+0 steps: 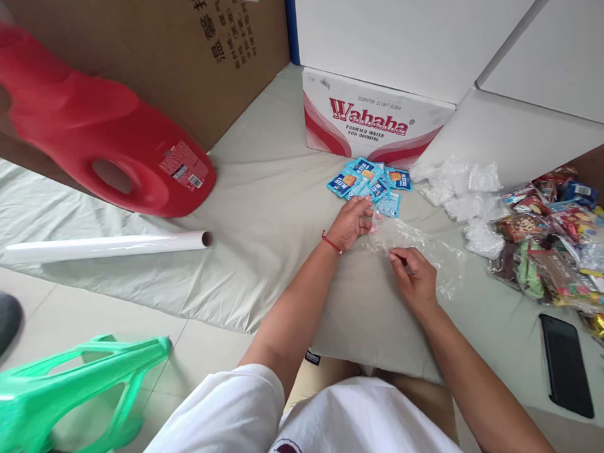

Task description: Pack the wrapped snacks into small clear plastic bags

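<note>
Pale cloth, creased at left, forms the supporting surface. Directly on it: red jug, white roll, upright water carton, heaped blue packets, crumpled clear bags, piled snack packs, black phone lying flat.

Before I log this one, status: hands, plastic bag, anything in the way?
Right hand pinching clear plastic bag. Left hand at bag's edge, grip unclear. Blue packets piled just beyond left hand; nothing seen blocking.

Packets lie before the carton, between the jug and the plastic bags.
</note>
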Tool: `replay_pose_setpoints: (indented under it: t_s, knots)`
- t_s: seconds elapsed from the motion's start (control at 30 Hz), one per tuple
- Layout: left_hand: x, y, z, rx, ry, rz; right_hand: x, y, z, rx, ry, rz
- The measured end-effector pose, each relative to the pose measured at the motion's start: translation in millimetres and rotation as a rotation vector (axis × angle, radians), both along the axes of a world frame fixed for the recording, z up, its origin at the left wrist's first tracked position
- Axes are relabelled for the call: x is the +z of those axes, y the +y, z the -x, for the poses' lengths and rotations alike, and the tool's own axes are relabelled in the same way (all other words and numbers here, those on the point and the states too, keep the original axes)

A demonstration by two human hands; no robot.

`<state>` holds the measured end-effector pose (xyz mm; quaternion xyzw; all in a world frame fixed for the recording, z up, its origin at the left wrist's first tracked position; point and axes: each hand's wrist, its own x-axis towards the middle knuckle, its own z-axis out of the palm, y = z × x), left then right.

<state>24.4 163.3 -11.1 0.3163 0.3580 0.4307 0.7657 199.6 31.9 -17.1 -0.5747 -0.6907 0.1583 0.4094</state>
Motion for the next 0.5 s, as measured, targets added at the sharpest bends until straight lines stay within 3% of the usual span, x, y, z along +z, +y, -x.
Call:
replay_pose_setpoints:
  t_s: [0.1, 0.27, 0.37, 0.43, 0.5]
  knots:
    - [5.9, -2.0, 5.1, -0.014, -0.172, 0.039, 7.7, 1.6, 8.1, -0.14, 0.305, 0.208]
    - [2.3, -4.2, 3.1, 0.04, -0.108, -0.061, 27.3, 12.6, 14.1, -0.272, 0.857, 0.349]
    - [-0.1, -6.0, -2.0, 0.061, -0.071, -0.156, 43.5, 14.2, 15.1, -0.246, 1.124, 0.457]
    - [0.8, -7.9, -4.3, 0.082, -0.103, -0.222, 53.8, 11.6, 16.1, -0.198, 1.206, 0.552]
    - [2.7, -10.0, -4.8, 0.022, -0.156, -0.264, 60.9, 7.6, 17.6, -0.161, 1.226, 0.637]
